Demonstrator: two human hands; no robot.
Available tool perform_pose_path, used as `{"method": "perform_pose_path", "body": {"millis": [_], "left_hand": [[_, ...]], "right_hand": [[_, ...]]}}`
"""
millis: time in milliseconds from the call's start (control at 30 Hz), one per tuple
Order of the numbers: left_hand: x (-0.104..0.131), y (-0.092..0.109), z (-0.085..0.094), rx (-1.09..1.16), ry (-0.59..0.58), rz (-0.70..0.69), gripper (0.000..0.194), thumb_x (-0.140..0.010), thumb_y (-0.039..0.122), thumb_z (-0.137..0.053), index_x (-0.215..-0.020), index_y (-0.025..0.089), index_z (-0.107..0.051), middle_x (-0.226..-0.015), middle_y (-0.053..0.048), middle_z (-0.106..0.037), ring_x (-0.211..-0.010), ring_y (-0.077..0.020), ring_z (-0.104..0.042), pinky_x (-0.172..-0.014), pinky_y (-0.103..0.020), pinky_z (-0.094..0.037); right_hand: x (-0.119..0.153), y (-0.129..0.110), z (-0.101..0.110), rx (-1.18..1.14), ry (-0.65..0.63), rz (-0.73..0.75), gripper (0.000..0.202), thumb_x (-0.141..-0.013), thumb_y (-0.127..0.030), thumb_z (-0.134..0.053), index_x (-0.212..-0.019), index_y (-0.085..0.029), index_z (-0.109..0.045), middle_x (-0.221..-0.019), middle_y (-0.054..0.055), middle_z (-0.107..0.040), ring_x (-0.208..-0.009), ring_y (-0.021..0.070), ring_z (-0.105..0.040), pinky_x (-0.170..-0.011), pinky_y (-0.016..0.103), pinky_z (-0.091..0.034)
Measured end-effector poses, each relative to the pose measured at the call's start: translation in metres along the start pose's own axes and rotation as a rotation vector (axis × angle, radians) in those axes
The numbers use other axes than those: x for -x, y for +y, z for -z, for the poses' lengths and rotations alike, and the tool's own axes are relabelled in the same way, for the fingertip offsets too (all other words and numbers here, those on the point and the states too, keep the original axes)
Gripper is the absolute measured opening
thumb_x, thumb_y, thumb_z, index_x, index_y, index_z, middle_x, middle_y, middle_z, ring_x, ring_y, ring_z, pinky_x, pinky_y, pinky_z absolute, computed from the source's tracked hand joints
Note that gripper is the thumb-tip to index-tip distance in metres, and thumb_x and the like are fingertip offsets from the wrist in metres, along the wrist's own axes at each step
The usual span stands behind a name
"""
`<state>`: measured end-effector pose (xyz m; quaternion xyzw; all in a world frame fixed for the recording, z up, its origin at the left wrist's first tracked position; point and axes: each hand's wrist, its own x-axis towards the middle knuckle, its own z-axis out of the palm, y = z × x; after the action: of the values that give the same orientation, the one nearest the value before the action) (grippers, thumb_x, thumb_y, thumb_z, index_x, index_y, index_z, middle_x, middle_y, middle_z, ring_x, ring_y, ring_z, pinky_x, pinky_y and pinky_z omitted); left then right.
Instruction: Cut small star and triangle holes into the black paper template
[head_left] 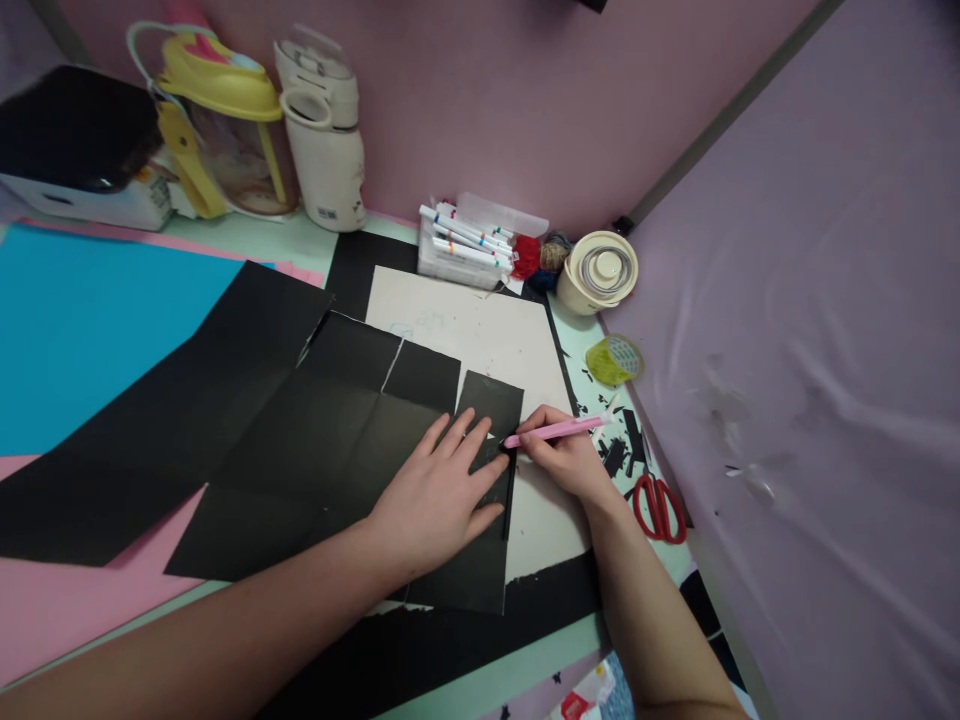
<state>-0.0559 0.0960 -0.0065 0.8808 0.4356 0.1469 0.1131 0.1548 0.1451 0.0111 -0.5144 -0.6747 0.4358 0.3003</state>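
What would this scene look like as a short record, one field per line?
Left hand: spread flat on black paper
Right hand: holds a pink pen-like tool, its tip near the paper's right edge
Partly under the paper: whitish sheet, blue sheet, pink sheet
Right side: red-handled scissors, dark scraps, yellow-green roll
Back: white markers in a clear box, cream bottle

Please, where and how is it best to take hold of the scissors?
By the red handles, I think, coming from above and the near side: the scissors appear to lie flat, with the handles at the near end and the blades pointing away, beside black scraps. The wall close on their right seems to leave less room there.
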Motion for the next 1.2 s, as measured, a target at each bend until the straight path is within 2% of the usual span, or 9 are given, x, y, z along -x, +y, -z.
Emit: {"method": "perform_pose_path", "body": {"millis": [433, 1200], "left_hand": [[0.0006, 0.0002, 0.0006, 0.005, 0.001, -0.002, 0.049, -0.093, 0.053, -0.049, -0.135, 0.028, -0.055, -0.153, -0.011, -0.038, -0.145, -0.0329, -0.024, -0.117, -0.049, -0.017], [0.0005, 0.0001, 0.0008, 0.004, -0.009, 0.000, 0.048, -0.094, 0.052, -0.048, -0.134, 0.027, -0.055, -0.153, -0.011, -0.037, -0.145, -0.0335, -0.023, -0.117, -0.049, -0.017]], "right_hand": [[-0.0006, -0.0010, -0.0012, -0.011, 0.001, -0.014, 0.007, -0.081, -0.024, -0.063, -0.078, -0.019, -0.061, -0.074, 0.001, -0.067, -0.067, 0.0146, -0.058, -0.060, 0.025, -0.042], [-0.0034, -0.0012, -0.0010, 0.022, 0.084, -0.019, 0.008, -0.080, -0.024, -0.060, -0.073, -0.020, -0.058, -0.068, 0.000, -0.063, -0.062, 0.0140, -0.055, -0.059, 0.025, -0.041]]}}
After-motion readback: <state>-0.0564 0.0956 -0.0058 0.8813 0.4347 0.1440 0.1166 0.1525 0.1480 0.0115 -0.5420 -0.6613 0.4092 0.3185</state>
